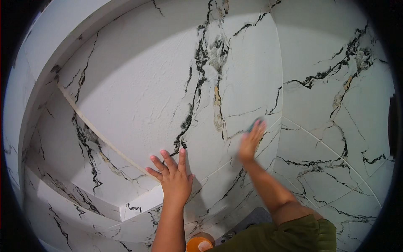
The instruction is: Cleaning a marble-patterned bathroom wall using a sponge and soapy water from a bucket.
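White marble-patterned wall tiles (151,78) with black and tan veins fill most of the view. My left hand (172,176) lies with spread fingers on the tiled surface, close to the inner corner of a recessed niche, and holds nothing. Farther right and a little higher, my right hand (252,138) presses a dark greenish pad (255,124) flat to the tile beside a grout joint. That hand is slightly blurred, and most of the pad is hidden under its fingers. Wet-looking streaks and small drops mark the tile up and left of my left hand.
An orange container (199,244) with something pale in it stands at the bottom, beside a grey slab-like object (252,217) partly hidden by my green sleeve. The niche's raised ledge (141,201) runs along the lower left. A dark object (392,126) shows at the right rim.
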Tool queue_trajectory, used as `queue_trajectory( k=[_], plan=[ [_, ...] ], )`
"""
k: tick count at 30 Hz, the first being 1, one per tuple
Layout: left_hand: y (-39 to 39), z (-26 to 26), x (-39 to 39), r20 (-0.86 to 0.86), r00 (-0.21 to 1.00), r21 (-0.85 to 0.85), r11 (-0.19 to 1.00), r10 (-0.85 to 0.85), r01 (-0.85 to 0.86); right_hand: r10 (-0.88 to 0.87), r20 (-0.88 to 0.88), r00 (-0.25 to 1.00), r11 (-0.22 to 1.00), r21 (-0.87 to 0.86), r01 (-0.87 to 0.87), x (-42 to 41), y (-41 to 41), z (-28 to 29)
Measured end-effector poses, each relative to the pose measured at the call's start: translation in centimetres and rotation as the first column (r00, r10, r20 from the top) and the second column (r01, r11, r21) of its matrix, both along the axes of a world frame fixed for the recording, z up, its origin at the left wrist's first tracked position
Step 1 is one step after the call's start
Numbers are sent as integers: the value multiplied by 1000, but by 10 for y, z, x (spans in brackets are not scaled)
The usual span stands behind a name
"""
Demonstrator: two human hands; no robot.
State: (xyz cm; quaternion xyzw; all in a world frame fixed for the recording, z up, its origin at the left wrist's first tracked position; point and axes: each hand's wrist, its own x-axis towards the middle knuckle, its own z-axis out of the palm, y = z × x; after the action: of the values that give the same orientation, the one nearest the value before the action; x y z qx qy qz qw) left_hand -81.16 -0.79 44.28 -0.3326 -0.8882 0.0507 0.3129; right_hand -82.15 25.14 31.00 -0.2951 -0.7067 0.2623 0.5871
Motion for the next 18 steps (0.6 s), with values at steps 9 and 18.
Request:
queue_trajectory(
  k=[9,18],
  plan=[
    [-4,-5,-6,2,1000,15,999,-31,31,162,-88,983,937,326,-125,8,-9,71],
    [2,-14,-9,-76,993,53,995,-86,90,213,161,964,746,610,-267,9,-70,-1]
  ],
)
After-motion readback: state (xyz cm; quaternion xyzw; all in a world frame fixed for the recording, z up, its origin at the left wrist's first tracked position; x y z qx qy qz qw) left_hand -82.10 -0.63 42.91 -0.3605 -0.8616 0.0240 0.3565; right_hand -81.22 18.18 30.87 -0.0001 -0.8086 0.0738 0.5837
